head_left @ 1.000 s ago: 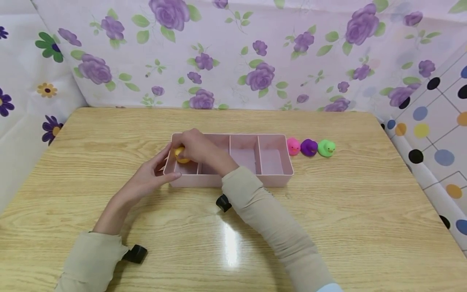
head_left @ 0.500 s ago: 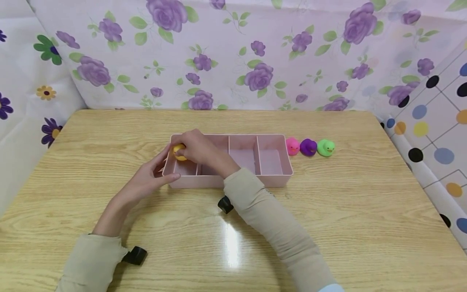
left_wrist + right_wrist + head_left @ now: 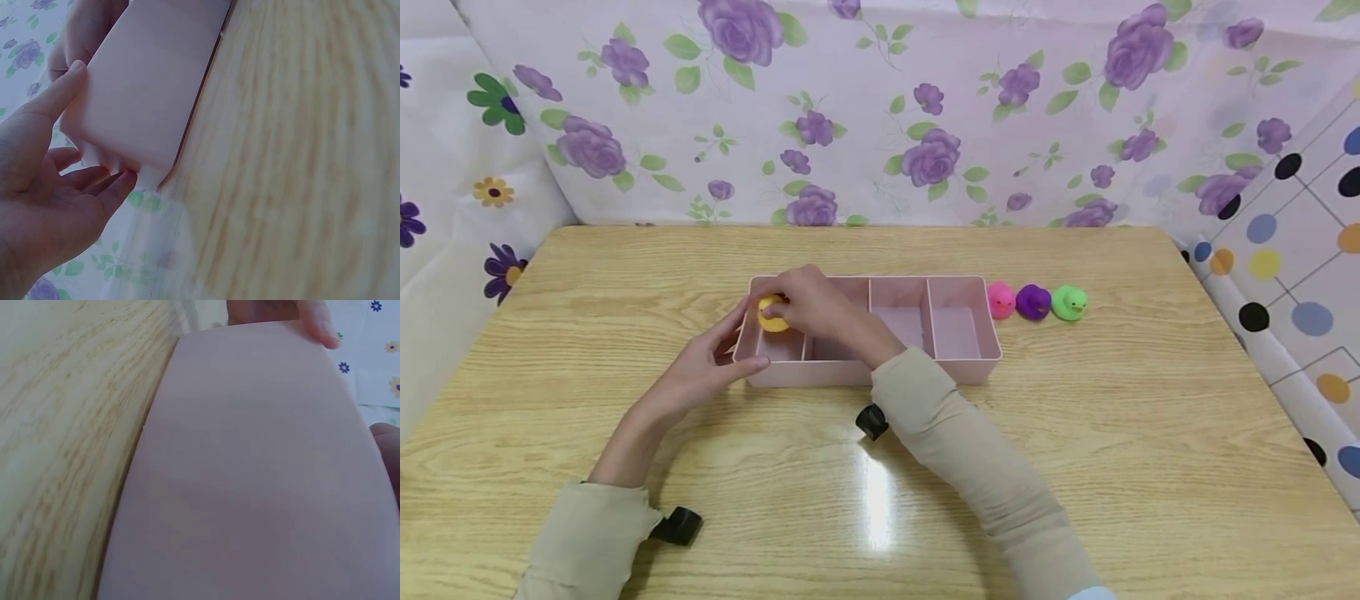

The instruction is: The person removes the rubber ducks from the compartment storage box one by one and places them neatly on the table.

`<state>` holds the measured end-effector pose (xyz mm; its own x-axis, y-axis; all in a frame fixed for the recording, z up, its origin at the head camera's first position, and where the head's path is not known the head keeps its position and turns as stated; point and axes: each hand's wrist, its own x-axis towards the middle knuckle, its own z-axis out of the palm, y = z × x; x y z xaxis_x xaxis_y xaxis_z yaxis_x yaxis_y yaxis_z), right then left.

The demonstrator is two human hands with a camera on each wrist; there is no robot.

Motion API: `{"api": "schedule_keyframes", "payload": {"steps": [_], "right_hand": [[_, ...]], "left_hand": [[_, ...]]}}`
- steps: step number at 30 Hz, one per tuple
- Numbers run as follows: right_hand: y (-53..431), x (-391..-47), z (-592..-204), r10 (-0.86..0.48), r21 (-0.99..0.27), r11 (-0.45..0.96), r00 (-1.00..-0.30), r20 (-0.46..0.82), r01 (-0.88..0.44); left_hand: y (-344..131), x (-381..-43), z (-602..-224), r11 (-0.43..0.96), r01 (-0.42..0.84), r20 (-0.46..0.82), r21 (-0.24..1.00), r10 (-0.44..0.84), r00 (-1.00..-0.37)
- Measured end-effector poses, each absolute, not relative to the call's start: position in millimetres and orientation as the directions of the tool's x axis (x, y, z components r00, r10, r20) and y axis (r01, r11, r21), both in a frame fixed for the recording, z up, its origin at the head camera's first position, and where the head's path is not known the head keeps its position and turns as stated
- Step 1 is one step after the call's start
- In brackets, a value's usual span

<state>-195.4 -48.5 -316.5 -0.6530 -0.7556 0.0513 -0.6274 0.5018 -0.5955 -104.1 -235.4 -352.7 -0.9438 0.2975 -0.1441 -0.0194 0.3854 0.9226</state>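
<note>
A long pink divided box (image 3: pixel 966 371) lies across the table. In its leftmost compartment is a yellow rubber duck (image 3: pixel 772 321), partly covered by my right hand (image 3: pixel 820 307), whose thumb and fingers pinch it from above. My left hand (image 3: pixel 700 367) grips the box's left end, thumb on the front rim and fingers against the end wall. The left wrist view shows these fingers (image 3: pixel 112 190) bent at the box's end. In the right wrist view the box's front wall (image 3: pixel 250 456) fills most of the picture and hides the duck.
Right of the box, a pink duck (image 3: pixel 1001 301), a purple duck (image 3: pixel 1033 302) and a green duck (image 3: pixel 1069 303) stand in a row. The wooden table (image 3: pixel 1150 433) meets a flowered cloth (image 3: pixel 880 108) at the back. Black cameras hang at both wrists.
My right hand and forearm have shifted slightly right, and the yellow duck has moved a little toward the compartment's back. The left hand stays on the box.
</note>
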Motion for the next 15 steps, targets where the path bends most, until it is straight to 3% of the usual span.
{"api": "schedule_keyframes", "payload": {"steps": [9,15], "right_hand": [[-42.3,-189.0,-303.8,-0.749,-0.643,0.459,-0.656,0.092,-0.613],[-37.6,-183.5,-294.4,-0.747,-0.608,0.46,-0.652,0.129,-0.647]], "left_hand": [[-235.8,-102.6,-352.4,0.39,-0.019,-0.146,0.921,0.299,-0.943],[-235.0,-102.8,-352.1,0.387,-0.012,-0.141,0.922,0.307,-0.941]]}}
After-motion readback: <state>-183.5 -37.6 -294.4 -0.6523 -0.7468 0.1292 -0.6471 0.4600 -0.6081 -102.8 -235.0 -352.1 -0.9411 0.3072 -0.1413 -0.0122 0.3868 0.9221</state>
